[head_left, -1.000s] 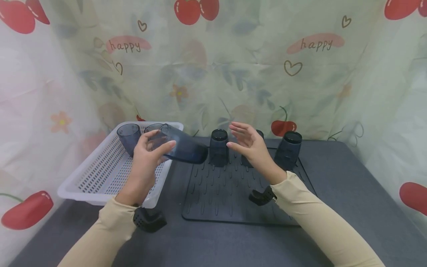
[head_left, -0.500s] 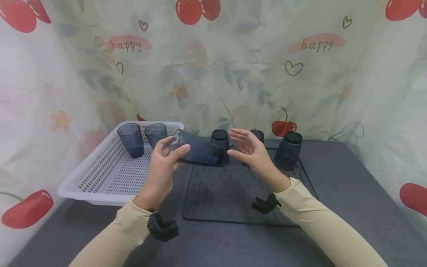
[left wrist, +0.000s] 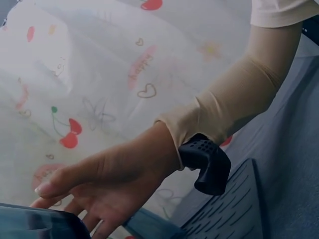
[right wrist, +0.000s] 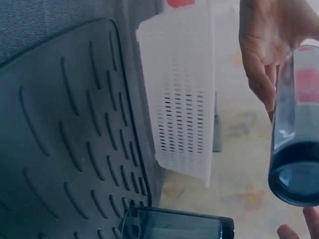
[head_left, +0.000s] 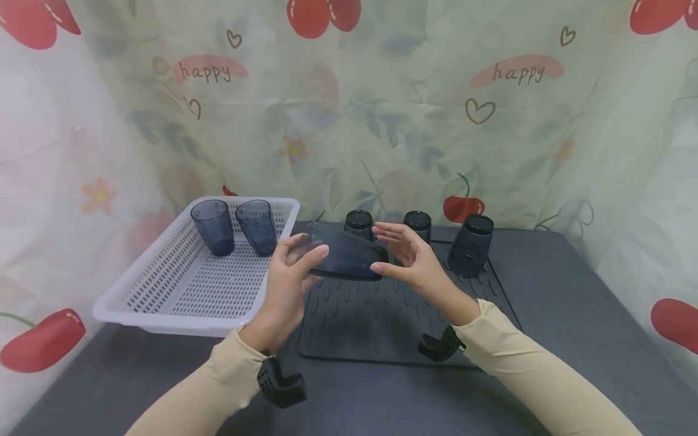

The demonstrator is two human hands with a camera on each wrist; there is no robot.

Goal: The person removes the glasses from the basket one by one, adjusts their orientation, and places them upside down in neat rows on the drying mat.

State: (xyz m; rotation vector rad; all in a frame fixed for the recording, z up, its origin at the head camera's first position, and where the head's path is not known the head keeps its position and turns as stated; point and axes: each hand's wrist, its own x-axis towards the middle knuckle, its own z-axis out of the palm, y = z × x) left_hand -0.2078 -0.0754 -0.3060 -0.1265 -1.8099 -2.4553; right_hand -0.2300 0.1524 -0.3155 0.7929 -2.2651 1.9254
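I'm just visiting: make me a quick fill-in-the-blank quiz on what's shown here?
1. The tilted, translucent blue-grey tumbler is gripped by the person's ____ hand.
2. The white perforated rectangular basket holds ____ mouth-up tumblers.
3. Behind the hands, ____ mouth-down tumblers stand on the black ridged mat.
4. The pale cherry-patterned backdrop bears the printed word "____".

Missing words: left; two; three; happy.
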